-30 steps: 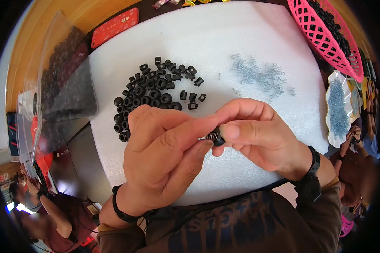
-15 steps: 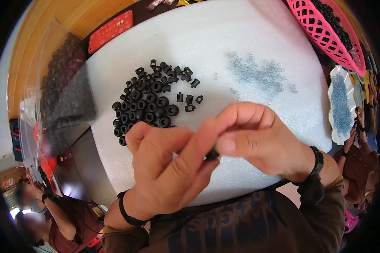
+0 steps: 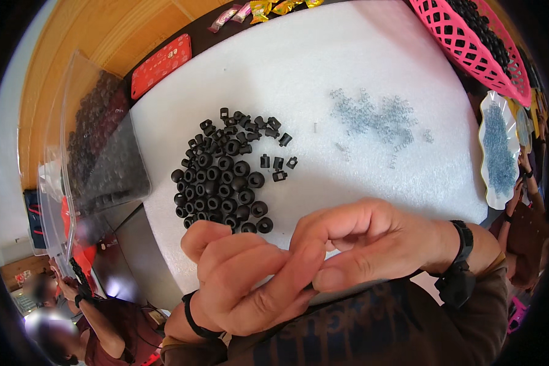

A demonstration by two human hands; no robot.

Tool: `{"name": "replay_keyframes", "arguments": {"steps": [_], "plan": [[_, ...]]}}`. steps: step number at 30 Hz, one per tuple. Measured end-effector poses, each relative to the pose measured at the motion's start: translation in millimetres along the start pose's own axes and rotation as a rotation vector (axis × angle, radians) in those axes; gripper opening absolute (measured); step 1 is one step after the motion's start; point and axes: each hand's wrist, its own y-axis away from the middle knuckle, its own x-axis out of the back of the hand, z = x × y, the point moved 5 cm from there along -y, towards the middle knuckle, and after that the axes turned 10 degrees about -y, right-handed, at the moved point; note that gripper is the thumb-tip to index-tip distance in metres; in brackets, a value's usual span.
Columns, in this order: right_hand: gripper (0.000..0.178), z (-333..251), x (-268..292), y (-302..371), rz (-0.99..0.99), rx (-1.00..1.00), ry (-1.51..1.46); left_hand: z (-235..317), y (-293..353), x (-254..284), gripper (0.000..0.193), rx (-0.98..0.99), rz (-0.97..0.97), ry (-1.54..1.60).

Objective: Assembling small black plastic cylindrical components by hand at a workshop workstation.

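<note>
By the near edge of the foam (image 3: 274,67), your left hand (image 3: 250,283) and right hand (image 3: 372,244) meet closer to your body than a second ago. The black part and coil, visible then, are now hidden, probably between your fingertips, so how they fit together cannot be checked. Your left fingers curl, thumb and forefinger drawn close; your right thumb bends in toward them. Whether either grip has hold of anything, I cannot tell. Loose springs (image 3: 384,119) lie to the right, black caps (image 3: 211,188) left.
</note>
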Motion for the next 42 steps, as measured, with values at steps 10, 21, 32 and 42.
{"name": "replay_keyframes", "arguments": {"steps": [10, 21, 32, 42], "plan": [[0.023, -10.3, 17.8, 0.6, 0.286, 0.073, 0.035, -48.9, -26.3, -15.9, 0.020, 0.249, -0.095, -0.080], [0.025, -19.5, 21.4, -0.1, 0.301, 0.170, 0.072, -54.7, -30.3, -41.8, 0.013, 0.204, -0.245, -0.276], [0.023, -17.5, 17.7, 0.3, 0.280, 0.171, 0.089, -35.0, -15.7, -8.5, 0.021, 0.576, -0.143, 0.615], [0.018, -16.4, 15.5, -1.4, 0.247, 0.161, 0.141, -33.8, -14.2, -10.4, 0.022, 0.537, -0.190, 0.545]]}}
